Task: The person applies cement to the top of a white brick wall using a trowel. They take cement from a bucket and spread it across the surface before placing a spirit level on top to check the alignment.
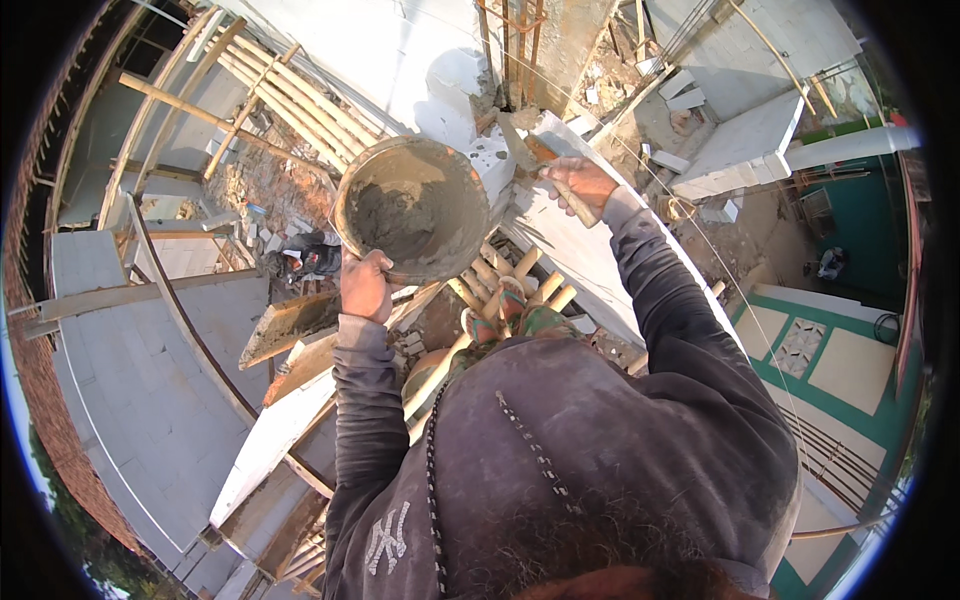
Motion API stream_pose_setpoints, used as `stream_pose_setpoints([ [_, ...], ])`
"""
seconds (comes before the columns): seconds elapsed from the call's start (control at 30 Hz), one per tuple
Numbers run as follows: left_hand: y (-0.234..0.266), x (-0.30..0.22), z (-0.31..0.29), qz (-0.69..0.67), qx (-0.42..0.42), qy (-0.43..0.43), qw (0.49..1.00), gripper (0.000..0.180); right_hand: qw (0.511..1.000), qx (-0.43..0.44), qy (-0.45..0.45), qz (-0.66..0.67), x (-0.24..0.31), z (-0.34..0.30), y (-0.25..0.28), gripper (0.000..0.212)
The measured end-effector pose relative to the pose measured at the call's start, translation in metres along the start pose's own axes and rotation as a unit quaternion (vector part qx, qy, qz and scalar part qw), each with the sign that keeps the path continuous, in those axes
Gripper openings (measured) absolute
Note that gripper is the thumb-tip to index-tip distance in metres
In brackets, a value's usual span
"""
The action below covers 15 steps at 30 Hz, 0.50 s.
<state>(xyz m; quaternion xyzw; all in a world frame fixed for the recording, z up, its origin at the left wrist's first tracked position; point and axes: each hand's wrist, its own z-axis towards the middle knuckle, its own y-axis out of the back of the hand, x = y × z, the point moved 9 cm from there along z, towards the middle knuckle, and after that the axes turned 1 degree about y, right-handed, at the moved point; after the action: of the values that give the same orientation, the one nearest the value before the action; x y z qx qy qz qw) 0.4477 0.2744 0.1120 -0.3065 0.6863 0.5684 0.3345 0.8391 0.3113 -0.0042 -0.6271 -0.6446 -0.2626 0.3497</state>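
Hair hangs nearest; left hand clasps a bucket just ahead, likely for steadiness; right hand curls round a trowel.

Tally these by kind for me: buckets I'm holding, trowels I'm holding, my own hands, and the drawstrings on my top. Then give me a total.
Held bucket: 1
Held trowel: 1
Left hand and right hand: 2
Drawstrings: 2
Total: 6
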Motion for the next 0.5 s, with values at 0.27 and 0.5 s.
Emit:
stream_pose_setpoints([
  [0.27,0.003,0.011,-0.001,0.102,-0.033,-0.062,0.992,0.027,0.982,0.002,-0.073,-0.176,0.004,0.061,0.045,0.035],
  [0.5,-0.011,0.031,-0.002,-0.336,-0.032,0.117,0.934,0.022,0.991,-0.006,-0.045,-0.127,0.007,0.066,0.047,0.037],
])
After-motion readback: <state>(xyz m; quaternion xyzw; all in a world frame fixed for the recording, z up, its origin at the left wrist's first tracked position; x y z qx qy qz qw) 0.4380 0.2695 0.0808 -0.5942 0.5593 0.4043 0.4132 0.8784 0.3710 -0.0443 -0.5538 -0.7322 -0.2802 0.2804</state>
